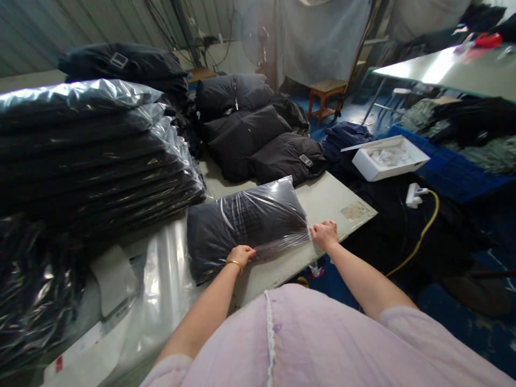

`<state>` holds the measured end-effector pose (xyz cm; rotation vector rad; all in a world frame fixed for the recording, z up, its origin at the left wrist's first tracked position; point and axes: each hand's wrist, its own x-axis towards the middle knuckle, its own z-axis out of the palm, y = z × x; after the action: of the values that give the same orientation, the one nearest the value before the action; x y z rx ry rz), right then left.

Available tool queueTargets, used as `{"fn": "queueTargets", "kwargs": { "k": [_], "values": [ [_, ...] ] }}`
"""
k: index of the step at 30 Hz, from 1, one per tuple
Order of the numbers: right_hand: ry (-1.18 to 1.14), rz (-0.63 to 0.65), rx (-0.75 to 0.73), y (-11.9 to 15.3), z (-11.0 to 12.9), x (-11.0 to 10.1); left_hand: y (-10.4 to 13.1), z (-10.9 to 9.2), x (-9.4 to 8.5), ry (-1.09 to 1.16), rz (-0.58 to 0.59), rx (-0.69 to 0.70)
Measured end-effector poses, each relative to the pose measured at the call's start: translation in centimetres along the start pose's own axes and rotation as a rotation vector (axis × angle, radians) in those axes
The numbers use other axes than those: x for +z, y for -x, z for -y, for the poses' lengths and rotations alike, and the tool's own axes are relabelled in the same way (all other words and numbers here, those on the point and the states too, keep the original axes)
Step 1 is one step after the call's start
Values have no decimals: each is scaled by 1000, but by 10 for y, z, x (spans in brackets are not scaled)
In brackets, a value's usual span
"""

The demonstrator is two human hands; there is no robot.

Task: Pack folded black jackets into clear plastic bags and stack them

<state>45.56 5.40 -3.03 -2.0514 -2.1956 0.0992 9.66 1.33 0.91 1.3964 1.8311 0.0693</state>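
Note:
A folded dark garment (209,231) lies on the table inside a clear plastic bag (278,201). My left hand (242,255), with a gold bangle at the wrist, pinches the bag's near edge around the middle. At the right end, my right hand (324,235) is closed on the bag's near corner. Between the two hands a strip of clear film is stretched along the front of the garment. The fingertips of both hands are partly hidden by the film and the knuckles.
Bagged dark garments (80,145) are stacked high on the left. Folded black garments (242,129) lie behind. Clear bags (169,269) and papers rest at the left front. Beyond the table's right corner (371,213) are a white box (387,156) and a power strip (413,195) with a yellow cable.

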Motion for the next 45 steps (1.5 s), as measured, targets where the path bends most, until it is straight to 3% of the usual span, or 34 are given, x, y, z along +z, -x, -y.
{"fn": "queueTargets", "kwargs": {
  "k": [5,10,16,19,23,27,35,45],
  "values": [
    [77,-24,-5,0,12,4,4,-9,1,-113,-67,-23],
    [-69,49,58,-7,5,7,10,-9,3,-175,-109,6],
    [-215,111,108,-3,-24,3,12,-4,2,-155,-47,85],
    [-239,111,121,6,-25,-5,9,-3,1,-70,21,113],
    [-125,41,-90,23,-3,-20,9,-4,1,-96,45,117],
    [-133,164,-354,43,23,-28,18,-1,7,-297,-47,226],
    [-66,344,-339,51,42,-31,36,14,26,-421,-143,416],
    [119,404,-483,52,53,-34,45,15,31,-559,-138,436]
  ]
}}
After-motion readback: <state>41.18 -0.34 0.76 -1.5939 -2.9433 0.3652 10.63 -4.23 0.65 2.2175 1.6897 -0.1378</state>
